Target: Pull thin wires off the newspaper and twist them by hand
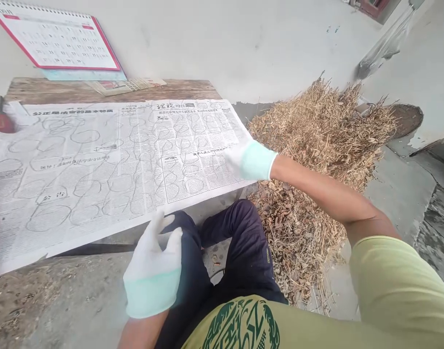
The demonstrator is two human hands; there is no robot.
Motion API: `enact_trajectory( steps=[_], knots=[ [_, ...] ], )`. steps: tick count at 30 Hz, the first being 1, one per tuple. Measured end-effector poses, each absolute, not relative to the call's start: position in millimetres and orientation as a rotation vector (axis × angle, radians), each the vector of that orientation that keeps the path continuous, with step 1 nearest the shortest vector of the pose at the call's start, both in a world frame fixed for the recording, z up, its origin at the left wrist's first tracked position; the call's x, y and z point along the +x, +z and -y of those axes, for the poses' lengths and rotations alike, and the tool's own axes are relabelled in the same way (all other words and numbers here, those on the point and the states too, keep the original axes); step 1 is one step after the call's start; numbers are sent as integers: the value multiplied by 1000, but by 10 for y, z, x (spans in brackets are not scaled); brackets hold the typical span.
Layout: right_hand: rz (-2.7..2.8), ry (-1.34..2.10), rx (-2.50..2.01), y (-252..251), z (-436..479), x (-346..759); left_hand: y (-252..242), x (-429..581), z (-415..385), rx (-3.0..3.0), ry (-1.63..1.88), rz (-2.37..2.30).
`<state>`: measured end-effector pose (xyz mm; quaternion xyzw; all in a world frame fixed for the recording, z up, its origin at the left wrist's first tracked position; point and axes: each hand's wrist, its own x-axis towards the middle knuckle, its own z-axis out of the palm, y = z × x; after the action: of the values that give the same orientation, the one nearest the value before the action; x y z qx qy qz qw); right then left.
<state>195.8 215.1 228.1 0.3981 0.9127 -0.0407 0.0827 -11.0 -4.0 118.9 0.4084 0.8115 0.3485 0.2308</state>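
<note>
- Wooden counter (pixel 189 88) backs onto a pale wall (pixel 214 43), with concrete floor (pixel 87 295) before its front edge.
- Newspaper sheet (pixel 109 160), covered in drawn loops and circles, spreads over most of the counter; its near margin runs along the front edge, just beyond the left grip (pixel 154 266), while its right end lies at the right grip (pixel 249 157).
- Beyond the counter's right edge, a heap of dry stalks (pixel 316 131) lies on the floor, partly behind the right forearm.
- Toward the rear left corner sits a small red object (pixel 4 121); folded printed paper (pixel 127 86) lies by the rear edge, and a calendar (pixel 58 41) is above it.
- Left grip is released, thumb and fingers parted, over the person's thigh.
- Right arm extends forward, inward; its grip is blurred, so I cannot tell whether it pinches the sheet.
</note>
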Motion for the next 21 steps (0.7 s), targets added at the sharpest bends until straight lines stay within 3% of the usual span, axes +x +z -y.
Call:
enact_trajectory(
  steps=[5,14,18,21],
  knots=[
    [-2780,-5,505,2272,-1285,1713,1524,102,-143,1202,881,-2056],
    [-2890,27,413,2056,-1141,1786,1351,200,-26,981,1035,-1658],
    [-2964,-68,906,1925,-1068,1941,1419,132,-23,810,1255,-1567],
    [-2871,-396,1523,1692,-990,2055,1471,76,-62,643,1409,-1436]
  ],
)
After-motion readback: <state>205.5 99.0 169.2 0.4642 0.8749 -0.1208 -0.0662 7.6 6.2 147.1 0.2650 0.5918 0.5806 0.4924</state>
